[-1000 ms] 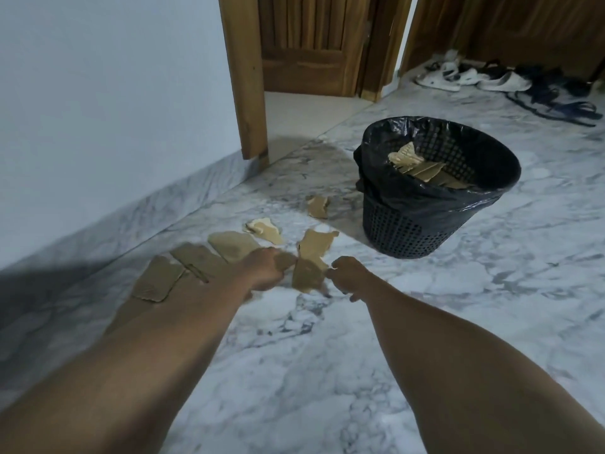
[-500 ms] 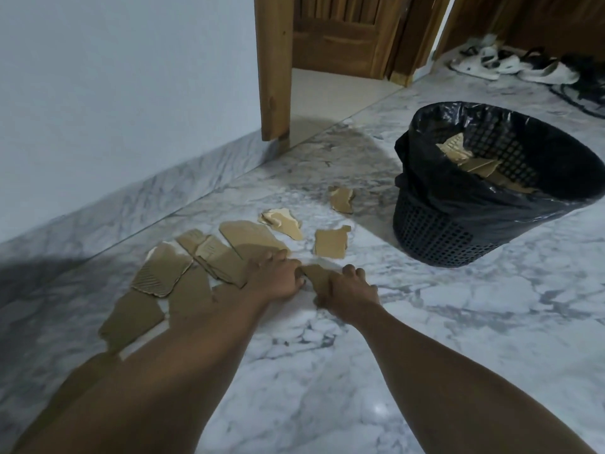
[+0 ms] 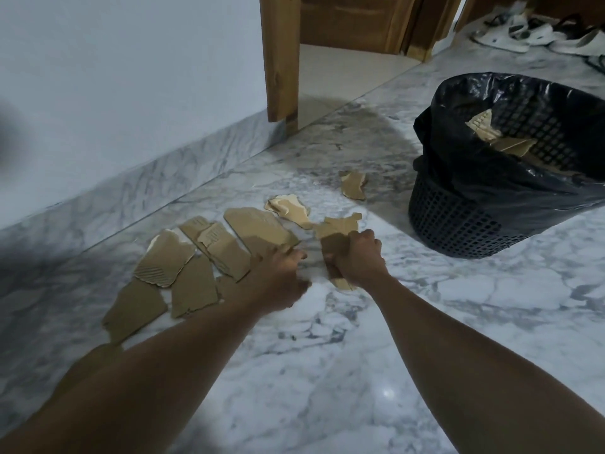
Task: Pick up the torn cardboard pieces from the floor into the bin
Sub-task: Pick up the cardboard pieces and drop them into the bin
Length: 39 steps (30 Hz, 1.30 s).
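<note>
Head view, looking down past both forearms. The right hand (image 3: 357,257) is closed round a torn strip (image 3: 330,250), fingers curled over its upper edge. The strip stands tilted, and whether its lower end has left the floor (image 3: 327,371) cannot be told. The left hand (image 3: 280,273) sits low at the near corner of the large piece (image 3: 258,229), fingers bent toward it. It is blurred, and whether it pinches anything cannot be told. The other torn cardboard pieces (image 3: 196,257) lie flat in a fan between the skirting (image 3: 163,181) and the hands, several overlapping. One ragged scrap (image 3: 288,209) lies just beyond the large piece, another (image 3: 340,226) just behind the right knuckles, and a third (image 3: 353,185) lies near the bin (image 3: 458,231). The bin stands to the right, well apart from the fan, with a loose black liner (image 3: 435,103) and some cardboard inside. The step looks like gathering a handful before a trip to the bin. Flat card on polished stone offers little edge, so lifting at a torn corner or at an overlap should work better than pressing down on a face. Each new piece is probably best stacked against the held strip and pinched together with it. A modest stack seems safer than a full fist. The pieces look light and may flutter, so the hand should let go low inside the liner. The bin also looks light, so the hand should avoid bumping its rim.
</note>
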Motion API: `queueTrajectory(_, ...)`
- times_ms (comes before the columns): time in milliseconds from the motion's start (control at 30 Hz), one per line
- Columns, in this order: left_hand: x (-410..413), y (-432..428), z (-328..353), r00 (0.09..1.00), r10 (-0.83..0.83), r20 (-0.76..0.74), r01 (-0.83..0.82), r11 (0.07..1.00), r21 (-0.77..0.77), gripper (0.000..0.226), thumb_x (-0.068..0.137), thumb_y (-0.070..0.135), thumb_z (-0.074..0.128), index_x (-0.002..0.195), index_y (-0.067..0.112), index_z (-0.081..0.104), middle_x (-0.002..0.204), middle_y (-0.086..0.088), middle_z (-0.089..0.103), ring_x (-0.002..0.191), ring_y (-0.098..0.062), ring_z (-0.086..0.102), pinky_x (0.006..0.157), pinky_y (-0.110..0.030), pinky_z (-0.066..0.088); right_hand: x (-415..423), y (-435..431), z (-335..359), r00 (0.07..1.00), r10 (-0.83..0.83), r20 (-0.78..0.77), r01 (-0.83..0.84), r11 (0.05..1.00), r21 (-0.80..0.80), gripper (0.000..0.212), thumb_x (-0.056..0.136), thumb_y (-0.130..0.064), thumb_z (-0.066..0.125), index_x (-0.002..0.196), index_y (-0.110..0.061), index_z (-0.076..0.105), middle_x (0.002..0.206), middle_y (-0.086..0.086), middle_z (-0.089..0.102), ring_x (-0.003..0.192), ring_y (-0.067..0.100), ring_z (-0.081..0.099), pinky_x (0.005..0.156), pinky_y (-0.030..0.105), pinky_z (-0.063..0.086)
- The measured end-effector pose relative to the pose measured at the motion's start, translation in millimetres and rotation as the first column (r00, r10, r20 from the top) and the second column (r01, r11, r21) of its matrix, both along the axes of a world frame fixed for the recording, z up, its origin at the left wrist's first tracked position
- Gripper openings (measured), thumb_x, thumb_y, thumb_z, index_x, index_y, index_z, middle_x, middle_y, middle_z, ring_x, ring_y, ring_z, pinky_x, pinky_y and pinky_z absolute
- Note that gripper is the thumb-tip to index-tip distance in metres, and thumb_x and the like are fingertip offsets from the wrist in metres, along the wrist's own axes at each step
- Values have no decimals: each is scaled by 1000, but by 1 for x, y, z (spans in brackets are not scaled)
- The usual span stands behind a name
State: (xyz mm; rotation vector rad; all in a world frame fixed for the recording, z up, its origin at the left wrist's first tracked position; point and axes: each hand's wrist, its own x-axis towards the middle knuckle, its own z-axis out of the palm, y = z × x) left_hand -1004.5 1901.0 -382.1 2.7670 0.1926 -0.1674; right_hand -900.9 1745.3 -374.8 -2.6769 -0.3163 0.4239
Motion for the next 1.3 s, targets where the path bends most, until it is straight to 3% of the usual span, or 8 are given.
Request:
queueTrajectory(133,-22,23,-10,967,-228,-116,241,963,119,62,85,53,63,140,30,46,144,4,40,131,-25,36,104,-42,33,3,18,-5,996,63,-70,-72,987,-144,53,93,-30,60,139,-15,39,159,-3,11,132,35,31,97,54,37)
queueTrajectory(267,-22,28,-19,975,-219,-47,220,975,22,71,77,50,75,138,25,49,130,-3,51,122,-26,42,103,-40,38,10,24,-8,994,38,-101,-60,974,-221,51,91,-25,52,140,-24,39,142,4,45,130,31,33,96,52,33)
queueTrajectory(400,-32,27,-21,980,-194,-34,195,979,54,68,76,57,71,131,20,56,122,-3,54,117,-24,44,95,-43,44,10,28,-2,996,80,-33,-85,964,-252,55,91,-28,61,140,-23,37,144,5,38,132,36,35,97,57,35)
queueTrajectory(667,-33,51,0,981,182,73,-154,946,-286,51,85,54,47,55,14,53,54,1,52,56,-21,59,51,-38,44,5,7,7,981,35,-191,-98,940,-327,85,67,-56,83,131,-20,41,135,11,37,128,39,37,96,56,40)
queueTrajectory(767,-20,77,11,816,571,85,-559,818,-134,57,93,61,37,99,13,67,107,-15,63,104,-34,59,85,-47,50,-7,-1,11,983,114,-143,-161,911,-379,86,61,-63,85,124,-21,45,129,5,38,124,35,39,93,57,41)
queueTrajectory(867,-7,91,13,723,682,-114,-690,720,-68,63,97,56,38,140,10,44,147,-18,32,132,-40,33,106,-51,33,-17,-7,13,977,156,-144,-200,900,-386,82,63,-61,84,125,-22,45,125,3,41,120,33,44,94,56,42)
queueTrajectory(1133,4,77,-2,802,591,-87,-595,803,-28,77,65,55,82,123,11,55,132,-16,47,118,-33,47,94,-38,43,-34,-27,17,965,188,-181,-248,876,-413,82,64,-60,83,124,-24,40,125,0,38,119,29,44,94,53,44)
queueTrajectory(1300,3,73,-6,808,587,-50,-561,741,-368,121,52,14,91,147,24,16,138,-15,44,119,-33,51,96,-41,48,-35,-33,14,970,168,-174,-227,880,-416,102,54,-63,87,132,-24,34,130,4,40,123,33,42,94,52,43)
